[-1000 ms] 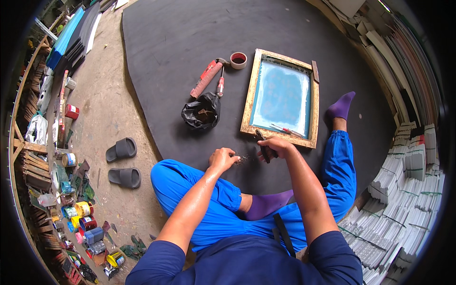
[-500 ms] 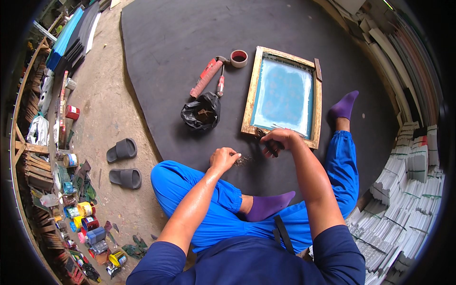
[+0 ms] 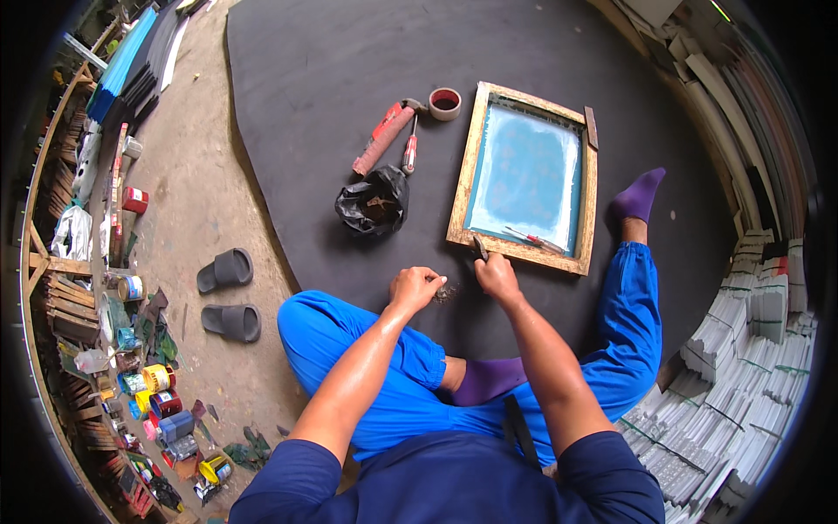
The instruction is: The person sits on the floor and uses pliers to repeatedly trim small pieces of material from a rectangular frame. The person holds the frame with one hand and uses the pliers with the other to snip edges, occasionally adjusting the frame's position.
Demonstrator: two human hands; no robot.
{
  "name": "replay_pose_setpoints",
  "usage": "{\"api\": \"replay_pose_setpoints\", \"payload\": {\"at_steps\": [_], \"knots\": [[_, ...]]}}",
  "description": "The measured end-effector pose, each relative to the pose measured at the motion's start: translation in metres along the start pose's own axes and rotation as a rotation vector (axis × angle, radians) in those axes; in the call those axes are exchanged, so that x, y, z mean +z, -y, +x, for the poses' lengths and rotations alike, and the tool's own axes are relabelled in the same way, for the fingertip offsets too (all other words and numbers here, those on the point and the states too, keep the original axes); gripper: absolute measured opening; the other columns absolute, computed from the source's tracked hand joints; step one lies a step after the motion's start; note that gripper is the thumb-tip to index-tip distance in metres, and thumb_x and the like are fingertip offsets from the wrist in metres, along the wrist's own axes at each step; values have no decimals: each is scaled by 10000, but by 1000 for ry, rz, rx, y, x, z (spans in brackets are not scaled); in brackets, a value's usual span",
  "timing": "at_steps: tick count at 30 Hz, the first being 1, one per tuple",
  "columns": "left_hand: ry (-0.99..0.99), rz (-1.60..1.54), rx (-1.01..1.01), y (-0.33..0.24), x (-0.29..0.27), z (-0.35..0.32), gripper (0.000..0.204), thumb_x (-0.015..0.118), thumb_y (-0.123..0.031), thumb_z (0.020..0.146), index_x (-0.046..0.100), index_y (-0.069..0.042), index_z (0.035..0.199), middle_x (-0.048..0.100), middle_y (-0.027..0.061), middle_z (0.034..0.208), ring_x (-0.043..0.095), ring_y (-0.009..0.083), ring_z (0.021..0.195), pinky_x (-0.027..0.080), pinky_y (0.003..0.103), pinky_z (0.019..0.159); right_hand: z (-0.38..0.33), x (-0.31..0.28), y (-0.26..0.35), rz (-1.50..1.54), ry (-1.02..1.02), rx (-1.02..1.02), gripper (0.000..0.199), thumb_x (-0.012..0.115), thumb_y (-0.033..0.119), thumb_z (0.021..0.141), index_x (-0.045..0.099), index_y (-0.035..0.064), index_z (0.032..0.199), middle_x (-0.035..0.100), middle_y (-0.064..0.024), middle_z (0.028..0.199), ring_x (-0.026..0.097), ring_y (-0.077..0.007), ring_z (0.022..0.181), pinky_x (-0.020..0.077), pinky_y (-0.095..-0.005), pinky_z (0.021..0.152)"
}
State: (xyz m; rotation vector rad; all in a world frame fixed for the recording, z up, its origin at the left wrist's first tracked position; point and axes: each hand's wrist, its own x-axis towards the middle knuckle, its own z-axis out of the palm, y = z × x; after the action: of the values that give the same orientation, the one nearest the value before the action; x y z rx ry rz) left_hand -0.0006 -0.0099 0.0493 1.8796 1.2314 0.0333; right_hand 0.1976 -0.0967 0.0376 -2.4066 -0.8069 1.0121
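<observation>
Grips dark pliers in the closed right hand, pointing them at the near left corner of the wooden frame. Holds the left hand just beside a heap of small bits on the black mat, with thumb and fingertips brought together; cannot tell whether pinching anything. Has the frame nearer the mat's right edge, a bag nearer its left.
</observation>
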Motion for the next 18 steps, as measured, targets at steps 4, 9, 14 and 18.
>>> {"api": "replay_pose_setpoints", "payload": {"at_steps": [4, 9, 14, 18], "knots": [[-59, -168, 6, 11, 6, 7, 339, 727, -411, 881, 790, -80, 926, 742, 75, 767, 702, 195, 699, 540, 342, 676, -22, 3, 11, -46, -31, -24, 398, 527, 284, 865, 676, -44, 1036, 672, -340, 1016, 638, -500, 1026, 483, -560, 937], [102, -714, -134, 15, 11, 11, 301, 689, -323, 949, 763, -37, 893, 677, -1, 703, 539, 74, 540, 421, 264, 507, -56, 9, 20, -109, 168, -137, 373, 578, 307, 848, 709, 22, 1049, 699, -290, 988, 671, -450, 978, 512, -528, 905], [110, -908, -199, 15, 12, 9, 221, 707, -254, 932, 735, -42, 873, 666, 2, 718, 449, 32, 469, 304, 221, 414, -63, 16, 12, -154, 264, -264, 318, 598, 267, 862, 698, 5, 1013, 712, -251, 933, 696, -405, 920, 539, -486, 837], [-5, -894, -158, 15, 17, 9, 182, 714, -209, 898, 736, -34, 853, 674, 13, 716, 468, 39, 482, 337, 220, 436, -53, 16, 1, 217, 621, -83, 298, 599, 268, 949, 662, 0, 1062, 723, -183, 925, 733, -315, 865, 578, -444, 743]]}}
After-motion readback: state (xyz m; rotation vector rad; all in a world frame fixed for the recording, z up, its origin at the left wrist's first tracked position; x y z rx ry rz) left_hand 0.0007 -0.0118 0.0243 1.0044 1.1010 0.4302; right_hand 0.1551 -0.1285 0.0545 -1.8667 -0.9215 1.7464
